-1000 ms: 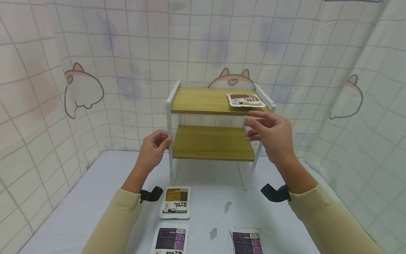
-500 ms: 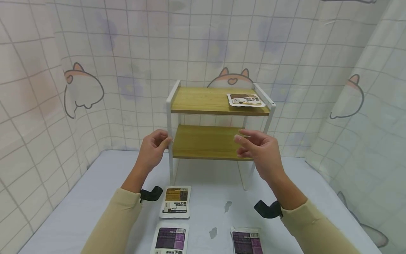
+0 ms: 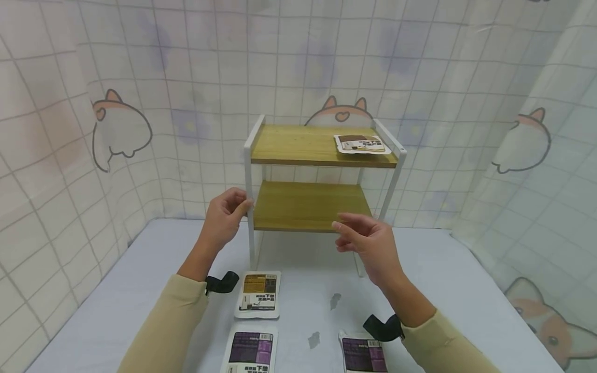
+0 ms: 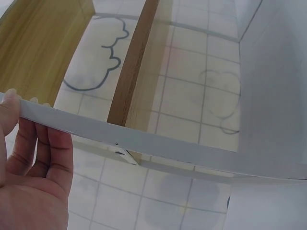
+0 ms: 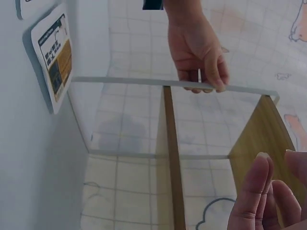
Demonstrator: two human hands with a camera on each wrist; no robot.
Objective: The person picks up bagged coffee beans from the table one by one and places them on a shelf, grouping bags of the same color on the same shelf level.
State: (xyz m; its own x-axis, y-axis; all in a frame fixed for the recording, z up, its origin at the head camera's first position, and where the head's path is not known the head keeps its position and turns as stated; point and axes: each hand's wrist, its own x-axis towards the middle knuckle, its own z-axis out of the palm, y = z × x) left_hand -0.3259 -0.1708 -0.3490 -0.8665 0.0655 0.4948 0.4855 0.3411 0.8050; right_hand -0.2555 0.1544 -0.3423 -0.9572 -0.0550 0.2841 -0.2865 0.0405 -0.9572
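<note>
My left hand [image 3: 226,215] grips the white left front post [image 3: 251,243] of a two-tier wooden shelf [image 3: 298,145]. In the left wrist view, its fingers wrap behind the white post [image 4: 168,147], with the thumb in front. My right hand [image 3: 366,246] hovers in front of the lower board's right end, fingers loosely bent and holding nothing. The right wrist view shows a gap between that right hand's [image 5: 261,201] thumb and fingers. On the upper board, at the right, lies a flat white packet with a brown label [image 3: 363,144].
On the white table [image 3: 140,290], a packet with a yellow-brown label [image 3: 258,295] lies near the shelf's left leg. Nearer are two purple-labelled packets, one left [image 3: 250,349] and one right [image 3: 363,355]. Grey patches [image 3: 314,340] mark the tabletop. A patterned curtain [image 3: 210,103] surrounds it.
My right hand has come down and leftward from beside the upper board's right edge to the front of the lower board. My left hand has stayed on the post.
</note>
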